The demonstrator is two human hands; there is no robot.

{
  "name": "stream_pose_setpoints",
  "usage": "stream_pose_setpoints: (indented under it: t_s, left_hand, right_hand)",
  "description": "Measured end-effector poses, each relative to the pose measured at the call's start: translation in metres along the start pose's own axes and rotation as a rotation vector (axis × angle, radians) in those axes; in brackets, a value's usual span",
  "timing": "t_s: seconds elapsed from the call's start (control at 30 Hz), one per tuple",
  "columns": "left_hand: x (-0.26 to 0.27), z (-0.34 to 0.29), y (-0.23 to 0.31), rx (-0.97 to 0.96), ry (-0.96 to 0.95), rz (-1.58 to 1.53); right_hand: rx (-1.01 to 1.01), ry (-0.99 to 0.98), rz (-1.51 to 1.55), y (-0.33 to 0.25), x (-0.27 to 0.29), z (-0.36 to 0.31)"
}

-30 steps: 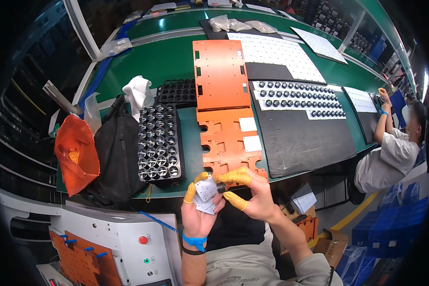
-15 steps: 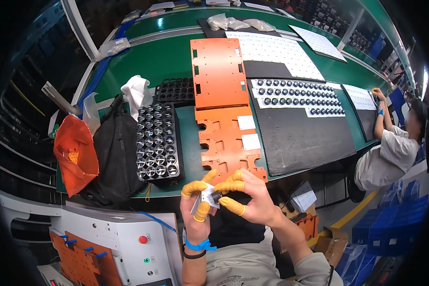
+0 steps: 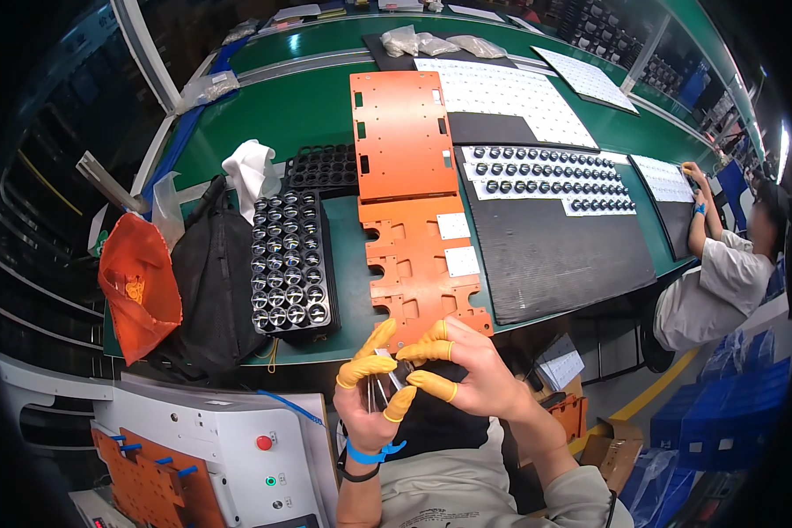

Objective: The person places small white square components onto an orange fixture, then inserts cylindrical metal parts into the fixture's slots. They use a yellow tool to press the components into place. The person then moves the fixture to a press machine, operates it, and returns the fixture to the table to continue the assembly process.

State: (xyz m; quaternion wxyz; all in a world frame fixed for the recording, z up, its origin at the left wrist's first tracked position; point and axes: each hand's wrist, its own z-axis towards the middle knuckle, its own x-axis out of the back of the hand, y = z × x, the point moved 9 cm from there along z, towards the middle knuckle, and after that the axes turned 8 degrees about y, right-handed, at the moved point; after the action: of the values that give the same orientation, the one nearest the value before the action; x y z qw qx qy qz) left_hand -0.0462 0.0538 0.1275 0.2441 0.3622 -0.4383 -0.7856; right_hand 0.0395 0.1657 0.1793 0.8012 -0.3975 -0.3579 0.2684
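My left hand (image 3: 367,400), in yellow finger cots, pinches a small white plate (image 3: 395,376), now seen nearly edge-on. Thin silvery prongs (image 3: 372,393), like tweezers, show under its fingers. My right hand (image 3: 473,370), also in yellow finger cots, closes on a small dark round part (image 3: 406,370) at the plate's right face. That part is mostly hidden by the fingers. Just beyond both hands lies an orange fixture (image 3: 414,264) with cutouts along its edges. Two white square plates (image 3: 461,261) rest on its right side.
To the left stands a black tray (image 3: 324,238) of shiny round lenses, near a black bag (image 3: 211,273) and an orange bag (image 3: 141,290). On the right, a black board (image 3: 563,264) carries rows of dark lens parts (image 3: 537,172). A co-worker (image 3: 722,290) sits far right.
The white plate has turned from showing its face to nearly edge-on. My left fingers have shifted on it, and the silvery prongs show more clearly. My right hand stays at the dark part.
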Motion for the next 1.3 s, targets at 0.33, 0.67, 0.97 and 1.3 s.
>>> stream_pose_setpoints:
  t_s: [0.33, 0.67, 0.97, 1.3]
  left_hand:
    - [0.003, -0.004, -0.015, 0.131, 0.091, -0.02]
    - [-0.001, -0.005, -0.007, 0.025, 0.019, -0.064]
    - [-0.008, -0.008, 0.001, -0.011, 0.004, -0.036]
    - [-0.022, -0.007, -0.029, 0.202, 0.106, -0.091]
  right_hand:
    - [-0.045, -0.056, 0.079, 0.016, -0.008, -0.005]
    - [-0.039, 0.0, 0.073, 0.011, 0.002, -0.01]
    - [0.066, -0.063, -0.009, -0.001, 0.008, -0.013]
    - [0.226, 0.174, -0.584, -0.014, 0.015, -0.021]
